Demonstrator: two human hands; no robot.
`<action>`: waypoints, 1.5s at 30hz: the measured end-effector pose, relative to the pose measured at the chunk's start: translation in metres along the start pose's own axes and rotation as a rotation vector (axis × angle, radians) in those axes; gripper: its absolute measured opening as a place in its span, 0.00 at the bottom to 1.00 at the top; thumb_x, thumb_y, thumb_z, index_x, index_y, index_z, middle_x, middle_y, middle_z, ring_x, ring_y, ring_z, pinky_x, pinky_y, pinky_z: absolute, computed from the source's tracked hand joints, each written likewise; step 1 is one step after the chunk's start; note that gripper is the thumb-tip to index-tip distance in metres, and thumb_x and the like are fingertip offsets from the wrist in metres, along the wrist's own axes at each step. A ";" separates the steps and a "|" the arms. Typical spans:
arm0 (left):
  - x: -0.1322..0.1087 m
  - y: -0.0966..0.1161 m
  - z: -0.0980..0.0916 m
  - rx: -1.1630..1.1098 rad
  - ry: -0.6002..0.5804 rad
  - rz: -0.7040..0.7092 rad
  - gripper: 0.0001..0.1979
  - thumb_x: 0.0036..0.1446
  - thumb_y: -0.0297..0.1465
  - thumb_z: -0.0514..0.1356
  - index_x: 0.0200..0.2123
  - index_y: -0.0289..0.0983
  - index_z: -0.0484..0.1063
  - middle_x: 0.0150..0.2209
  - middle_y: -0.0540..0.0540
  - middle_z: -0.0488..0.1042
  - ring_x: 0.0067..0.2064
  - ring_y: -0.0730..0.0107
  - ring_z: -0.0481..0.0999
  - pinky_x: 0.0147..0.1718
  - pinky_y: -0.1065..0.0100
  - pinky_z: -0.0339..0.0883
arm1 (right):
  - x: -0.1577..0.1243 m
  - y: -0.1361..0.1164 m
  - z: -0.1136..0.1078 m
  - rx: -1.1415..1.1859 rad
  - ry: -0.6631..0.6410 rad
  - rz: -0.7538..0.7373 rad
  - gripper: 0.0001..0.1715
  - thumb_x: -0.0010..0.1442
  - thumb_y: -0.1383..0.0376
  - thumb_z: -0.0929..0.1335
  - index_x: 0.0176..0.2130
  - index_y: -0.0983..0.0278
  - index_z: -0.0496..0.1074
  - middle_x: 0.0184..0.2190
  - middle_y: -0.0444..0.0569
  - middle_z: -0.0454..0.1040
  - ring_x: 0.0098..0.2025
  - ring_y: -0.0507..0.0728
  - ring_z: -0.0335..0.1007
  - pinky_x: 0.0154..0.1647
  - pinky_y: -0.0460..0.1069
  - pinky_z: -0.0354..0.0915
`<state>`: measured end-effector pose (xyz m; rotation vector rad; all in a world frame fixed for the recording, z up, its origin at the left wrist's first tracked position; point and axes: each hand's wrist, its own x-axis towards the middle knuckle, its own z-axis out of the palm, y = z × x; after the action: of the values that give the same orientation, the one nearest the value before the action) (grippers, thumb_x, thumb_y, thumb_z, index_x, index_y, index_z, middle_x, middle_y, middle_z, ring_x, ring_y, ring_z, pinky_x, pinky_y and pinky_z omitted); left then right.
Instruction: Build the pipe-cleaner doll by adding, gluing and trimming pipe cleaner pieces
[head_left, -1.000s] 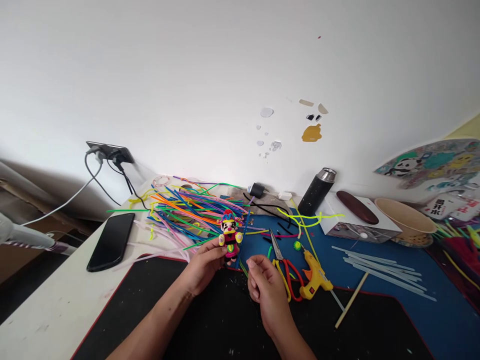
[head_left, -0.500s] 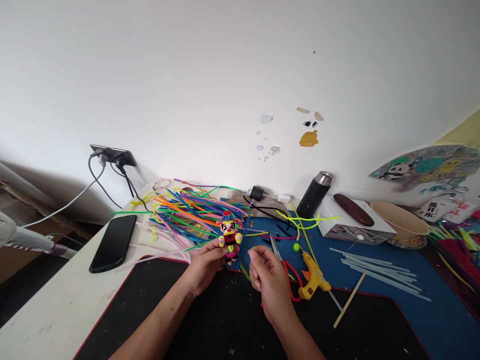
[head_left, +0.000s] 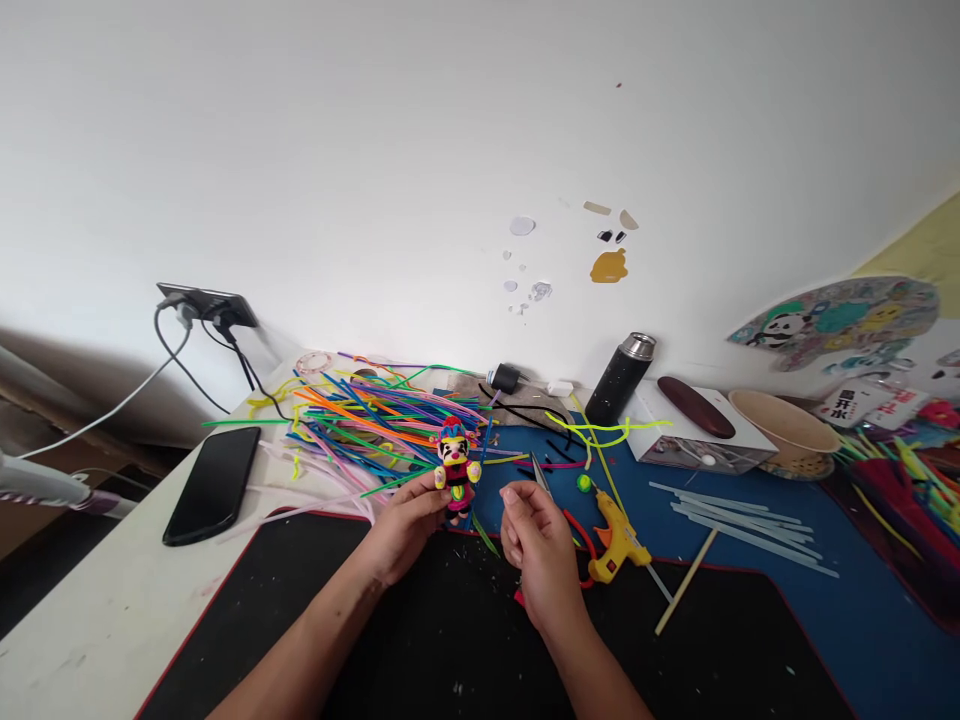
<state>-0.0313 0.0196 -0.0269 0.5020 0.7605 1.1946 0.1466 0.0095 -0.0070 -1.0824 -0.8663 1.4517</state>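
Note:
My left hand holds a small pipe-cleaner doll upright by its side, fingers closed round its lower body. The doll has a red and blue hat, a pale face with black marks, yellow hands and a dark red and pink body. To the right of it, my right hand is closed in a pinch, apart from the doll. Whatever its fingertips hold, if anything, is hidden. Behind that hand lie red-handled scissors, partly covered. A yellow glue gun lies just right of them, near a small green ball.
Many coloured pipe cleaners lie heaped behind my left hand. A phone is at the left. To the right are glue sticks, a wooden stick, a black flask, a white box and a bowl.
The view has turned slightly, so the background sits a little further left and higher. The doll stays in my left hand, and my right hand keeps its pinch.

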 end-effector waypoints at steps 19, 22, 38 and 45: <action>-0.005 -0.002 0.006 -0.003 -0.060 -0.012 0.13 0.48 0.32 0.78 0.36 0.34 0.86 0.34 0.41 0.84 0.34 0.65 0.78 0.38 0.63 0.71 | -0.021 0.016 -0.005 -0.147 -0.073 0.006 0.27 0.61 0.41 0.75 0.41 0.62 0.76 0.22 0.35 0.59 0.19 0.47 0.46 0.18 0.44 0.45; -0.006 -0.002 0.007 -0.009 -0.067 -0.011 0.13 0.48 0.32 0.78 0.37 0.34 0.86 0.34 0.41 0.84 0.33 0.65 0.78 0.38 0.64 0.70 | -0.021 0.014 -0.004 -0.144 -0.071 0.000 0.28 0.61 0.41 0.75 0.41 0.62 0.76 0.22 0.35 0.58 0.19 0.47 0.46 0.18 0.45 0.45; -0.006 -0.004 0.006 0.020 -0.126 -0.025 0.14 0.51 0.31 0.77 0.42 0.35 0.86 0.38 0.40 0.84 0.35 0.64 0.77 0.38 0.64 0.67 | -0.019 0.019 -0.003 -0.147 -0.086 -0.019 0.28 0.63 0.42 0.74 0.46 0.62 0.77 0.21 0.35 0.59 0.19 0.47 0.46 0.18 0.45 0.44; -0.005 -0.001 0.008 0.099 -0.021 0.058 0.17 0.47 0.32 0.80 0.41 0.37 0.85 0.42 0.43 0.84 0.39 0.65 0.78 0.37 0.68 0.65 | -0.018 0.022 -0.008 -0.132 -0.014 -0.014 0.28 0.62 0.42 0.74 0.45 0.62 0.78 0.21 0.35 0.57 0.18 0.47 0.45 0.18 0.45 0.45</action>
<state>-0.0254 0.0145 -0.0215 0.6214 0.7940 1.2077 0.1468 -0.0122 -0.0272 -1.1627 -0.9886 1.4080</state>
